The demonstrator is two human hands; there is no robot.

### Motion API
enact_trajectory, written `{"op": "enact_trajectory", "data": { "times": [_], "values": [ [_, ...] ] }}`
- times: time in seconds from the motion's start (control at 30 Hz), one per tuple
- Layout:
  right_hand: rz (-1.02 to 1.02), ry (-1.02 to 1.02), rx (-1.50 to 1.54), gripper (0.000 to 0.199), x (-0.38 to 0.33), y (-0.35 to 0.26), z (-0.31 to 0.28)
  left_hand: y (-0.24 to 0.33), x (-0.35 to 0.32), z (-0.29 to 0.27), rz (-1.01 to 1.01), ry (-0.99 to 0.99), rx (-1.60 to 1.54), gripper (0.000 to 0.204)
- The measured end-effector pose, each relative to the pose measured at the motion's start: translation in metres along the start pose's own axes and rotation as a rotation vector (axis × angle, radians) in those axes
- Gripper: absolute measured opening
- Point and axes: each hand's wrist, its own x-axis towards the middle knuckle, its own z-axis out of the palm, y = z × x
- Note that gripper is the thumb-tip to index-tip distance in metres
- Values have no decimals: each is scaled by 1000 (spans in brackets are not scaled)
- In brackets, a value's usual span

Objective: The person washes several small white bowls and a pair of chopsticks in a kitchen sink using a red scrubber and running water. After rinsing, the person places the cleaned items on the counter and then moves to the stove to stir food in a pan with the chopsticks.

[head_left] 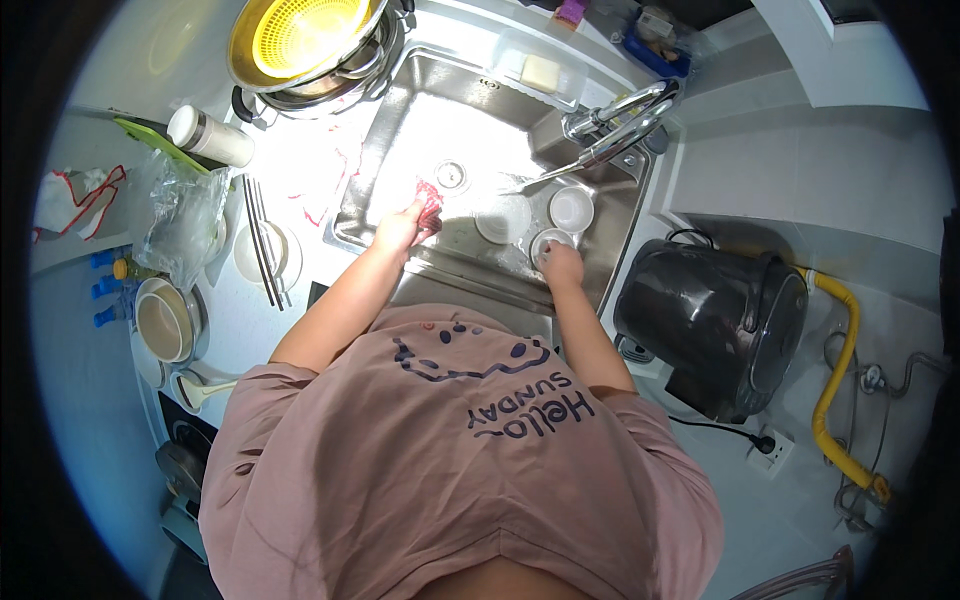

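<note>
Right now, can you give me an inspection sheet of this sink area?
Surface: stainless steel sink, brightly lit, drain visible.
Job's things: red cloth in left hand; small white bowl under right hand; two more white bowls nearby.
Clutter: yellow colander, chopsticks, crumpled plastic bag.
Fingers: left closed on cloth, right gripping bowl.
Cables: black cord to white wall socket.
Surroundings: black round cooker, yellow hose.

The red cloth (429,204) is bunched and clutched in the left hand (398,228), poking out past the fingers toward the sink drain. The small white bowl (549,243) sits upright under the right hand (562,266), whose fingers grip its near rim.
</note>
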Motion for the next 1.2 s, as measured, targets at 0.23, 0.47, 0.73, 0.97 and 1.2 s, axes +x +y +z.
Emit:
{"op": "enact_trajectory", "data": {
  "times": [0.23, 0.47, 0.73, 0.97, 1.2],
  "values": [
    [465, -46, 673, 25, 62, -65, 33, 10, -11, -9, -44, 54, -16, 32],
    [277, -315, 257, 16, 146, -37, 105, 23, -25, -19, 51, 50, -57, 31],
    [10, -124, 640, 26, 111, -18, 74, 1, -4, -15, 33, 81, -52, 27],
    [-367, 576, 372, 12, 18, -48, -77, 21, -6, -9, 145, 25, 74, 26],
    [223, 217, 1511, 29, -17, -84, -68, -6, -15, 25, 797, -299, 623, 24]
  ]
}}
